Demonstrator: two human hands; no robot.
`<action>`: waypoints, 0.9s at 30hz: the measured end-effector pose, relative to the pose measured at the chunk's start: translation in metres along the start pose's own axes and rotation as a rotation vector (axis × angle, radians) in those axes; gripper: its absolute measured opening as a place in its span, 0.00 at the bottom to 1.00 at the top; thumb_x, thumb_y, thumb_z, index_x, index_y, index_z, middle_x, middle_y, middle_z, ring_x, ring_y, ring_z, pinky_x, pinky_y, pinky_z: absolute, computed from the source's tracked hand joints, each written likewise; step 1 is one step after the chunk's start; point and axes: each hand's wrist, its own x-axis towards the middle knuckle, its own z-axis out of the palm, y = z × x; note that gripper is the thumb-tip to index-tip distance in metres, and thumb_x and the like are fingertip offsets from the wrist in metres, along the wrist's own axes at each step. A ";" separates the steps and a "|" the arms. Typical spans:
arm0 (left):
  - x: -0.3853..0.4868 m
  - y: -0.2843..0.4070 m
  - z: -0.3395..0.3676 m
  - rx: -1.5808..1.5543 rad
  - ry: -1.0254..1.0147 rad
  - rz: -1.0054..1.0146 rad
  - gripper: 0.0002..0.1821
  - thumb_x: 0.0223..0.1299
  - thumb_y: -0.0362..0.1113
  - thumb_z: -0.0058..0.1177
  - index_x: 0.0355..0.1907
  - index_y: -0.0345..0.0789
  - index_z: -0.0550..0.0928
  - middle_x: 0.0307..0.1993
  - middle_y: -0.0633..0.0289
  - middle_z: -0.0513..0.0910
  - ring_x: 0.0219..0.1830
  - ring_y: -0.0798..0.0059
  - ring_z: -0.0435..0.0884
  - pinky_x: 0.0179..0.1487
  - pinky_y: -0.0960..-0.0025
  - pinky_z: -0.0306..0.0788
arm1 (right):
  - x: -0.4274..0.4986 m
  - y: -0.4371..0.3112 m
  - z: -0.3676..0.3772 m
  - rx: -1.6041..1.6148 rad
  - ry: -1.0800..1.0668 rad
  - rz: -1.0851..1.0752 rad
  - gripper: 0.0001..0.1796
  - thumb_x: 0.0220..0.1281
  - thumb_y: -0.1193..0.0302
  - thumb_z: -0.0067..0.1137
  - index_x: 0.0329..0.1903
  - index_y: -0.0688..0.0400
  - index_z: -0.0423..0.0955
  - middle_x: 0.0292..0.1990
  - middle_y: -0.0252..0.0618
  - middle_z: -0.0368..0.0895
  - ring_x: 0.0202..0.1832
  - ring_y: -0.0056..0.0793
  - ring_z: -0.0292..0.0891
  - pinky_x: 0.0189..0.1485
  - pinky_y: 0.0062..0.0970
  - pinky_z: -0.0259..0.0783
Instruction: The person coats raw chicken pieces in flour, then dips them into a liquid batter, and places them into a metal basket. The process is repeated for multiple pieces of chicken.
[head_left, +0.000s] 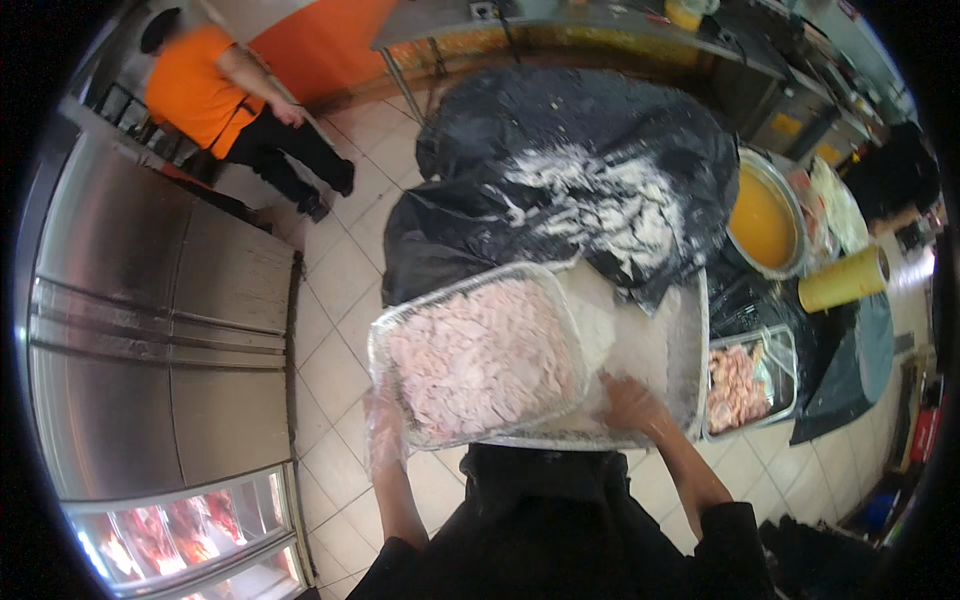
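A metal tray (574, 330) of pale, flour-coated raw meat pieces (480, 352) sits tilted over the left part of a larger metal tray (703, 337). My left hand (385, 424), in a clear plastic glove, grips the smaller tray's near left rim; its fingertips are hidden. White flour (652, 330) covers the bottom of the larger tray. Over that flour, close to the near rim, is my right hand (634, 405). Its fingers are blurred, and whether they hold anything is unclear. Black plastic sheeting (540, 105), dusted with flour, lies bunched beyond both trays.
At right stand a metal bowl of orange liquid (763, 217), a yellow film roll (844, 277) and a small tray (787, 375) of raw meat pieces. A steel refrigerator (165, 300) is at left. One person (202, 90) holds a pole; another (900, 176) is far right.
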 end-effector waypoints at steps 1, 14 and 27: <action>-0.005 0.008 0.000 -0.042 -0.020 -0.028 0.33 0.70 0.57 0.42 0.55 0.25 0.77 0.42 0.53 0.84 0.43 0.65 0.80 0.48 0.60 0.72 | -0.002 -0.001 -0.007 0.011 -0.026 0.030 0.45 0.59 0.49 0.57 0.71 0.62 0.54 0.56 0.63 0.73 0.62 0.54 0.68 0.65 0.47 0.63; 0.005 -0.016 0.017 -0.096 -0.175 0.057 0.36 0.70 0.59 0.41 0.59 0.23 0.72 0.51 0.49 0.79 0.51 0.63 0.77 0.56 0.60 0.69 | -0.047 0.041 -0.055 0.115 0.336 -0.176 0.36 0.55 0.56 0.62 0.63 0.62 0.67 0.54 0.54 0.77 0.56 0.49 0.74 0.60 0.40 0.68; -0.005 0.000 0.022 -0.090 -0.298 0.188 0.31 0.71 0.57 0.43 0.60 0.32 0.75 0.55 0.56 0.78 0.57 0.67 0.74 0.61 0.66 0.65 | -0.102 -0.047 -0.161 0.329 0.459 -0.498 0.28 0.47 0.73 0.64 0.55 0.64 0.72 0.44 0.47 0.82 0.47 0.39 0.79 0.53 0.33 0.71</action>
